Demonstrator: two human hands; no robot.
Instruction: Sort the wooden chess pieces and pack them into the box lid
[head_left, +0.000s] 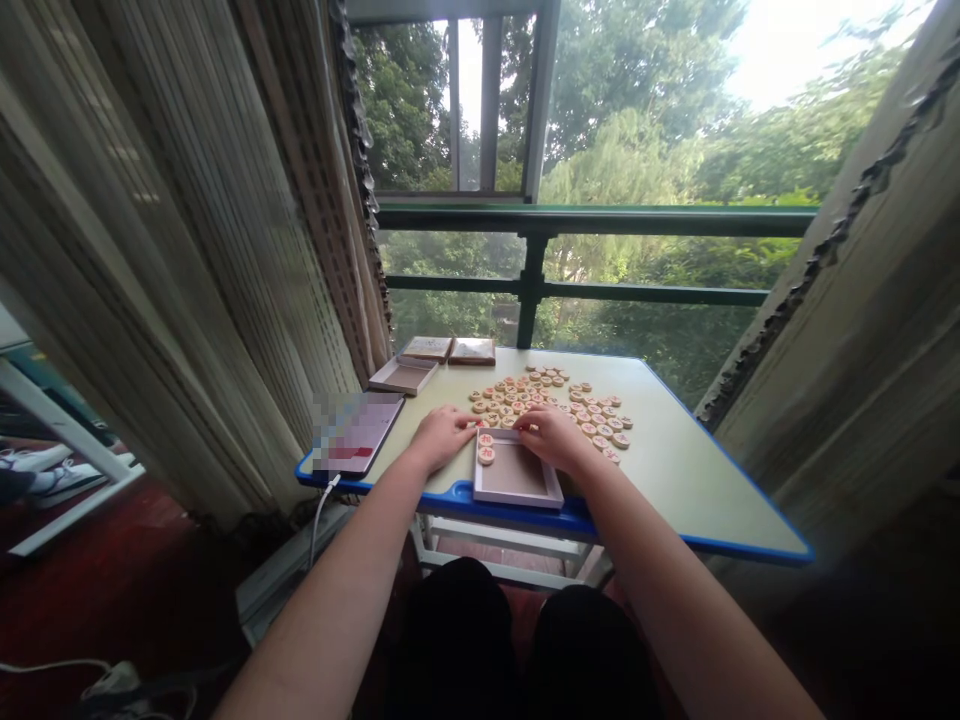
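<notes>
Box [527,472] at near worktop [697,480] edge, 2 pieces [486,456] inside, left hand [444,432] and right hand [553,434] at far corners, grasps unclear

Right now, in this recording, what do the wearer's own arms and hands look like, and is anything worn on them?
The left forearm and right forearm are bare, with no sleeves in view. The left hand and right hand are ungloved; no watch or bracelet shows. Rings are too small to judge.

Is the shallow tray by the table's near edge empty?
No, at least two red-marked xiangqi pieces lie inside the shallow tray, along its left wall.
</notes>
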